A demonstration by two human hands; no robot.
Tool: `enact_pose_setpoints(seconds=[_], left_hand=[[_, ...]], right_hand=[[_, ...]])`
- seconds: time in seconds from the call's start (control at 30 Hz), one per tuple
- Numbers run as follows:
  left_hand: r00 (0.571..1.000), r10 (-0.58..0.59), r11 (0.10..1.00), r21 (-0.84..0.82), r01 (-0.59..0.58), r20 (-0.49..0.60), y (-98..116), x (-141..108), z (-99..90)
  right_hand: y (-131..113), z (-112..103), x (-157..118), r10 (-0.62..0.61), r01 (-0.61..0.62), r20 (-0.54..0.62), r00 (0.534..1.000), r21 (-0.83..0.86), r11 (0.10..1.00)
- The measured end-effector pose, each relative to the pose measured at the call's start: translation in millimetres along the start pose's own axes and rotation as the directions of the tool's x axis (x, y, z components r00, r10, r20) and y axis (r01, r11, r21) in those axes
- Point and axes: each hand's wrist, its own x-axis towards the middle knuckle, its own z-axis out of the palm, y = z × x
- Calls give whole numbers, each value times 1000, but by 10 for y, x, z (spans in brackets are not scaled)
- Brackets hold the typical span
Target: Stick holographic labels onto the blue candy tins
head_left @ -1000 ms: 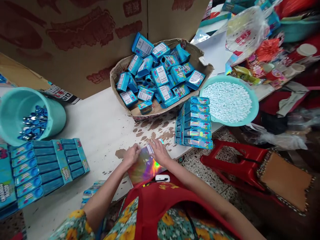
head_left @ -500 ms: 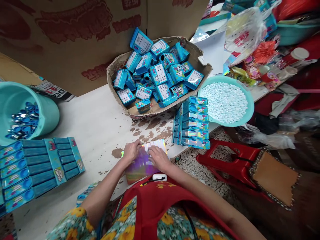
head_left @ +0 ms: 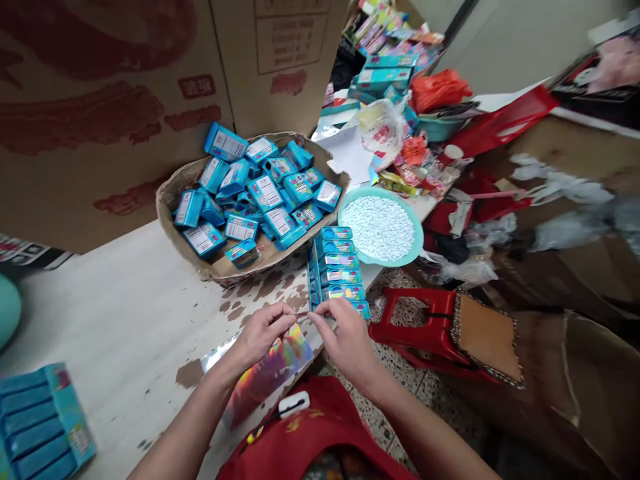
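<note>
At far left, the curved side of a pale turquoise plastic tub (head_left: 7, 312) enters the view, above a blue cardboard pack of narrow boxes (head_left: 45, 420) whose print is too blurred to read. Behind stands a big brown corrugated carton (head_left: 200, 40) with red printing, including a small framed block of characters, not legible. Before it sits a shallow, ragged-rimmed cardboard tray (head_left: 273, 258) piled with small glossy blue boxes (head_left: 265, 193); their white panels bear print too fine to read.

The white tabletop (head_left: 125, 320) is marked with brown worn patches. On it, near the front edge, lies a rainbow-shimmering holographic sheet (head_left: 273, 377). Above this, the left hand (head_left: 265, 333) and right hand (head_left: 345, 333) meet fingertip to fingertip, both pinching a thin narrow brownish piece (head_left: 301, 314) too small to identify.

Just beyond the right hand stands a stepped blue row of boxes (head_left: 340, 275) with illegible labels, then a round turquoise basin (head_left: 418, 235) of white pellets (head_left: 377, 227). Past the table's slanting edge, speckled floor (head_left: 425, 400) shows around a red plastic stool (head_left: 445, 321), close to the right forearm.
</note>
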Motion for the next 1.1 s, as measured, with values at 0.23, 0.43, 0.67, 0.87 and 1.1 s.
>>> enact_pose_setpoints(seconds=[0.23, 0.43, 0.67, 0.87, 1.1], left_hand=[[959, 278, 952, 147, -268, -58, 543, 1105, -25], [973, 172, 974, 177, -143, -156, 386, 1633, 130], [877, 323, 816, 575, -67, -356, 27, 1462, 526], [964, 175, 657, 753, 36, -199, -539, 688, 94], [810, -332, 426, 689, 587, -484, -1473, -640, -730]], right_hand=[[621, -263, 857, 143, -169, -357, 923, -44, 985], [966, -127, 1216, 338, -349, -363, 868, 38, 936], [1075, -69, 1188, 369, -362, -347, 862, 87, 928], [921, -208, 969, 263, -278, -479, 838, 40, 960], [265, 417, -93, -241, 256, -109, 964, 143, 956]])
